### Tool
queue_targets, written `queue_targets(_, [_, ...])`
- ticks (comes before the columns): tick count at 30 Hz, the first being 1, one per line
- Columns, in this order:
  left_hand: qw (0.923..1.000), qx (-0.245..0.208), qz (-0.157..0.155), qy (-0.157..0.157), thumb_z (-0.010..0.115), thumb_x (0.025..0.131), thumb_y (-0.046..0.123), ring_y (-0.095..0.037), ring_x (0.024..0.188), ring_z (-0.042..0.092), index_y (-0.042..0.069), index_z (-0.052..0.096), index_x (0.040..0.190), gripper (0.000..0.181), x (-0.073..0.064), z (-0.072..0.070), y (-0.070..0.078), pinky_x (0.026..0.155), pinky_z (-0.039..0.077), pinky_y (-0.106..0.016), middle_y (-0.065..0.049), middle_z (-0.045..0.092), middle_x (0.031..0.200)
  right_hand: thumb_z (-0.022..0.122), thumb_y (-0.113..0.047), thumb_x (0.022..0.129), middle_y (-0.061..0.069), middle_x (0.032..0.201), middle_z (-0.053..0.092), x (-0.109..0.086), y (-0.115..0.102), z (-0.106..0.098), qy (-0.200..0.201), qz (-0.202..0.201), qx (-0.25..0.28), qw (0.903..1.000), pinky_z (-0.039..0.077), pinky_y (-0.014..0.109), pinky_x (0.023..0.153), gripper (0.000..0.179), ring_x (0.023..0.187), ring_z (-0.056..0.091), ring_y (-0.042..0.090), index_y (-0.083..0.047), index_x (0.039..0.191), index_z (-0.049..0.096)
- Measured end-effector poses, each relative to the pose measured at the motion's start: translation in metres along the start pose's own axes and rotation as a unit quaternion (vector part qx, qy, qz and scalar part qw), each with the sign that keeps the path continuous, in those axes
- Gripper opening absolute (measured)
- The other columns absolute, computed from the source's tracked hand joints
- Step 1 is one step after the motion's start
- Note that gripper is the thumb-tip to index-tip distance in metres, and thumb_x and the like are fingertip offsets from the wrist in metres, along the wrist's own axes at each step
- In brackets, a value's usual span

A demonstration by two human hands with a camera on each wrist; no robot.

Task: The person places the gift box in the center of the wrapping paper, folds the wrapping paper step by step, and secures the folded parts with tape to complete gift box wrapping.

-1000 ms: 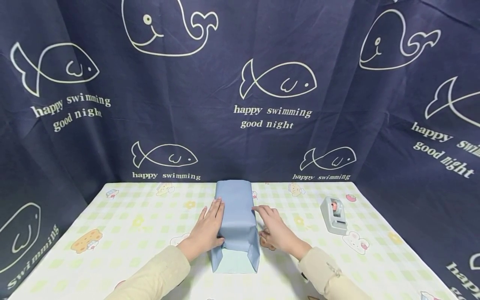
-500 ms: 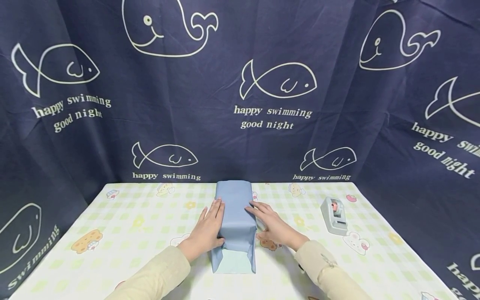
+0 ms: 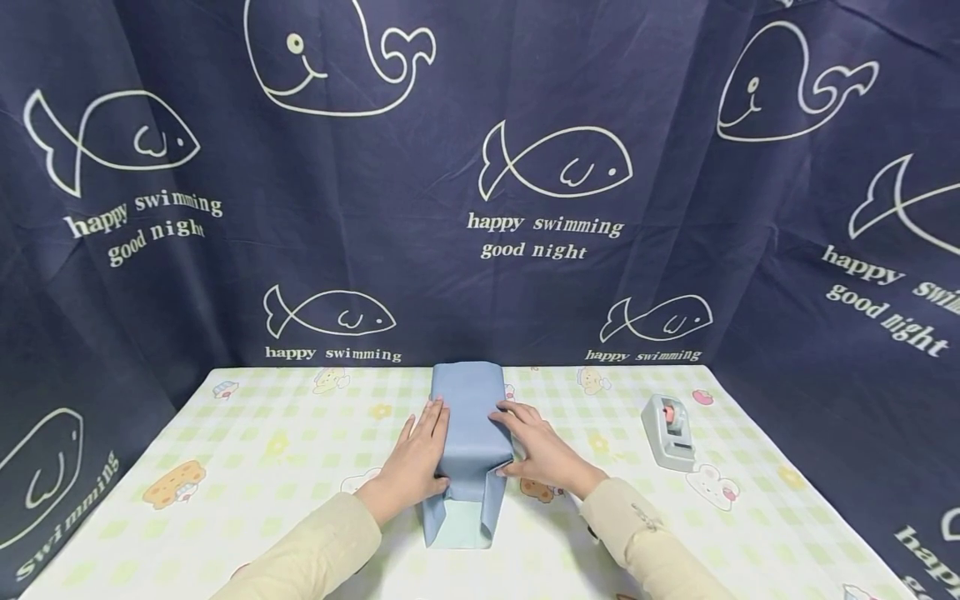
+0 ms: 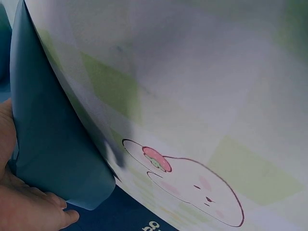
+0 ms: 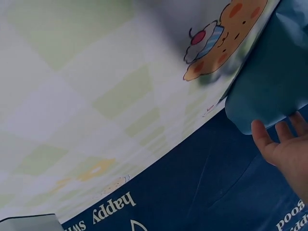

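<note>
While both hands flank the blue paper wrap (image 3: 471,417), L hand (image 3: 411,465) lies along its left side, fingers fairly straight & close tog., tips at the top's left edge, thumb set apart toward the near end. R hand (image 3: 546,450) is opp., spread mod. wide: fingertips over the top's right edge, thumb lower, touching nr the upper end of the right flap (image 3: 491,504). The wrap sits approx. mid-table betw. left & right, a long boxy shape running near to far on the checked tablecloth (image 3: 285,500). Its top is matte blue & mostly smooth; the near end drops into a creased face. There, the left flap (image 3: 433,517) & right flap stand either side of a pale blue-green bottom flap (image 3: 463,525), which lies on the cloth; the right one is folded inward. A grey tape dispenser (image 3: 670,433) w/ a reddish core sits to the right, well apart fr. R hand.
</note>
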State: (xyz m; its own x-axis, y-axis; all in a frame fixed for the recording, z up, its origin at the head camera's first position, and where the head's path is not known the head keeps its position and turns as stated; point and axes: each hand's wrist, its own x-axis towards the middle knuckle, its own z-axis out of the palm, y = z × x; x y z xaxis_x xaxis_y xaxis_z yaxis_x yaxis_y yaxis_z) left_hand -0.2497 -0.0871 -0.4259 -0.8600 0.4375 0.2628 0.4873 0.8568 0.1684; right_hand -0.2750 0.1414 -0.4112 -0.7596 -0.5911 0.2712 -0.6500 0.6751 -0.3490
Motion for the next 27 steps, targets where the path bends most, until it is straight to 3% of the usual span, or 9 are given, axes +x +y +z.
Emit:
queue_targets(6, [1.0, -0.004, -0.002, -0.003, 0.082, 0.066, 0.026, -0.037, 0.139, 0.018, -0.008, 0.022, 0.14, 0.102, 0.0, 0.0, 0.0, 0.109, 0.02, -0.054, -0.025, 0.017, 0.149, 0.082, -0.025, 0.063, 0.015, 0.141, 0.036, 0.001, 0.001, -0.001, -0.004, -0.003, 0.016, 0.9999, 0.034, 0.051, 0.102, 0.08, 0.131, 0.031, 0.033, -0.008, 0.132, 0.045])
queue_targets(17, [1.0, -0.002, -0.002, -0.005, 0.081, 0.066, 0.027, -0.037, 0.139, 0.017, -0.008, 0.021, 0.141, 0.103, 0.001, 0.002, -0.002, 0.109, 0.019, -0.054, -0.024, 0.016, 0.149, 0.078, -0.022, 0.066, 0.017, 0.145, 0.032, 0.005, 0.009, -0.02, -0.084, -0.007, 0.058, 0.9948, 0.034, 0.049, 0.102, 0.077, 0.134, 0.028, 0.036, -0.008, 0.134, 0.046])
queue_targets(22, [1.0, -0.005, -0.004, -0.007, 0.081, 0.066, 0.026, -0.036, 0.139, 0.016, -0.008, 0.021, 0.141, 0.102, 0.001, 0.001, -0.001, 0.11, 0.017, -0.054, -0.024, 0.016, 0.149, 0.079, -0.027, 0.065, 0.015, 0.143, 0.036, 0.007, 0.009, -0.021, -0.078, 0.001, 0.054, 0.9955, 0.035, 0.049, 0.102, 0.074, 0.133, 0.029, 0.035, -0.009, 0.131, 0.05])
queue_targets(27, [1.0, -0.004, -0.001, -0.003, 0.082, 0.066, 0.025, -0.037, 0.139, 0.018, -0.008, 0.022, 0.141, 0.102, 0.0, 0.0, -0.001, 0.109, 0.019, -0.054, -0.025, 0.017, 0.149, 0.08, -0.027, 0.066, 0.014, 0.14, 0.04, 0.007, 0.007, -0.016, -0.045, 0.006, 0.051, 0.9977, 0.034, 0.049, 0.103, 0.067, 0.132, 0.031, 0.035, -0.008, 0.126, 0.055])
